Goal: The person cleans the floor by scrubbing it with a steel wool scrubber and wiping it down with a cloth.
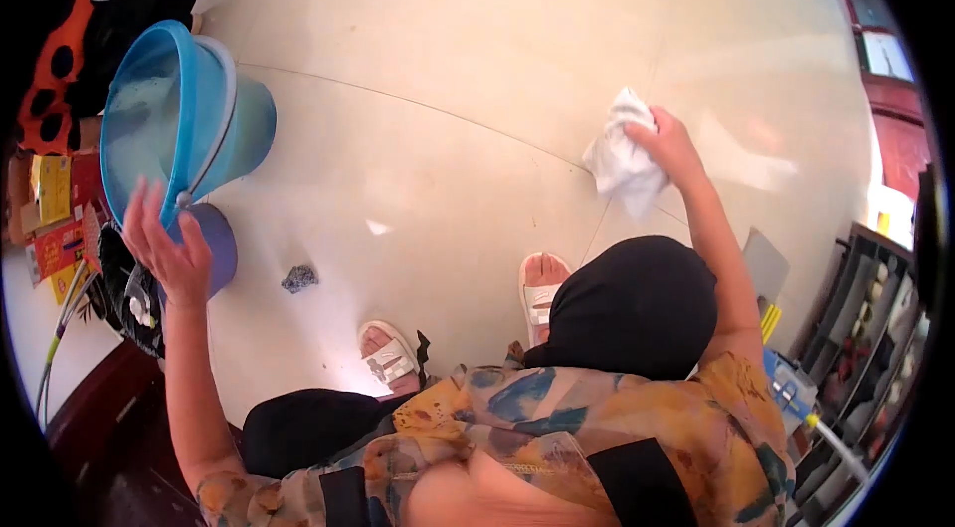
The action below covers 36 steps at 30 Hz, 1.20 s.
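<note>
A crumpled white cloth (629, 157) is gripped in my right hand (668, 144), out over the pale floor to the right. My left hand (171, 246), its fingers extended and apart, overlaps the near rim of a blue bucket (239, 119) in this view. Cloudy, foamy water (144, 124) shows inside the bucket, and its pale handle (224, 94) rests down along the side. Behind my left wrist a purple-blue container (221, 246) is partly hidden.
A small dark grey scrap (298, 278) lies on the tiled floor (448, 39). Coloured boxes (55, 228) and a dark bag (124, 273) crowd the left side. A shoe rack (860, 328) stands at the right. My sandalled feet (390, 358) are below.
</note>
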Available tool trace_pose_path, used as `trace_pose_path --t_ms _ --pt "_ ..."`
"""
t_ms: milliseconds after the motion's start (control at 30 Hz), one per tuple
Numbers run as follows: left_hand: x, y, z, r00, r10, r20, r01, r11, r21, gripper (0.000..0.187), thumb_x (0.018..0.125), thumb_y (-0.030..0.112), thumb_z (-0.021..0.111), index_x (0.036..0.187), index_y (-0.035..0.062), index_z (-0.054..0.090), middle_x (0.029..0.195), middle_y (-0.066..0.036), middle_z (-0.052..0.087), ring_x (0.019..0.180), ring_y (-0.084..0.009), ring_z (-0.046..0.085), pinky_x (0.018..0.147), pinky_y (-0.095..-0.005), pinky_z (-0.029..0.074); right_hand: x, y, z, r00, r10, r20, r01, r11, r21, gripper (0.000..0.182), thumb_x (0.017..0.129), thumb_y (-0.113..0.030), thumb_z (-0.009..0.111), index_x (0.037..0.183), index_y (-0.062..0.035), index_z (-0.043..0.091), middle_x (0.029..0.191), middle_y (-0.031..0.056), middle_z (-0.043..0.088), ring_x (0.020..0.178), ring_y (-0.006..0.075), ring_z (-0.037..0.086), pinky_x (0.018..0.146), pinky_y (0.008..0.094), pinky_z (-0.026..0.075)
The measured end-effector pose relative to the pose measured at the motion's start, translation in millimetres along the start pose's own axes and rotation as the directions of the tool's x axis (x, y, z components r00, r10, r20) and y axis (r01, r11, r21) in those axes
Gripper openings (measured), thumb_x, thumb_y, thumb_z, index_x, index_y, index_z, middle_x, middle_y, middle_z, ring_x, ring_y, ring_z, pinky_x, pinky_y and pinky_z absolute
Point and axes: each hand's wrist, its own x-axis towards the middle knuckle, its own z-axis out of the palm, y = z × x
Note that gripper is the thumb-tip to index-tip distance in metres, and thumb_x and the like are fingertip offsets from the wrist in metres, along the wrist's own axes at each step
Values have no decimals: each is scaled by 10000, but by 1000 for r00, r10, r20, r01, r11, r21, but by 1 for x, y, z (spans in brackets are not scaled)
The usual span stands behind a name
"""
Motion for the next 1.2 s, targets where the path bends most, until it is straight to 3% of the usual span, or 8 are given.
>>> trace_pose_path --t_ms 233,433,567,833,933,967,1067,1200 --pt "2 -25 60 942 -280 184 248 952 178 396 867 231 557 1199 16 524 1155 -158 571 1085 -328 528 938 -401 407 127 30 43 808 -524 -269 342 788 -512 903 700 -435 744 1383 -22 323 1449 245 234 1304 399 303 1063 422 296" --pt "7 -17 61 955 -287 80 273 951 148 318 863 247 614 1067 3 604 954 -169 641 872 -332 620 775 -372 495 205 -12 122 698 -589 -407 227 721 -654 813 713 -465 694 1338 -31 410 1411 242 313 1300 393 306 1086 488 224" --pt "11 -17 62 967 -246 59 238 964 117 266 807 171 636 1014 9 598 900 -135 636 794 -318 614 712 -355 499 296 -95 200 518 -805 -289 481 553 -681 644 727 -368 641 1276 -70 487 1324 214 444 1268 373 361 1060 485 260" --pt "19 -13 60 959 -278 58 274 959 73 248 778 174 652 977 35 601 835 -115 620 753 -314 603 665 -360 486 133 -205 395 338 -886 317 896 406 178 318 691 -63 604 1008 -77 625 1233 132 538 1199 330 443 1006 427 370" --pt "19 -11 59 956 -291 31 285 949 133 252 783 205 658 969 42 611 857 -111 627 779 -307 608 690 -362 492 47 -168 412 -212 -918 335 908 -58 415 284 651 -35 622 921 -109 666 1198 79 584 1135 296 518 906 391 454" --pt "17 -12 60 959 -283 12 276 944 178 252 786 213 659 970 45 616 863 -110 631 786 -305 611 699 -361 495 32 -159 415 -251 -873 418 821 37 569 300 632 -9 590 894 -117 689 1159 65 615 1089 278 552 887 384 464" --pt "0 -25 69 966 -258 2 248 934 256 260 813 259 662 975 57 652 916 -112 656 839 -290 633 745 -344 507 26 -144 361 -89 -837 540 637 369 677 326 628 9 547 876 -129 707 1113 55 640 1041 264 577 862 380 473" --pt "-7 -33 73 963 -268 2 256 922 289 268 828 282 661 988 67 663 918 -108 672 814 -278 648 732 -332 517 74 -85 172 340 -925 171 844 380 379 458 650 67 490 1021 -113 689 1145 96 614 1073 276 538 949 404 417"
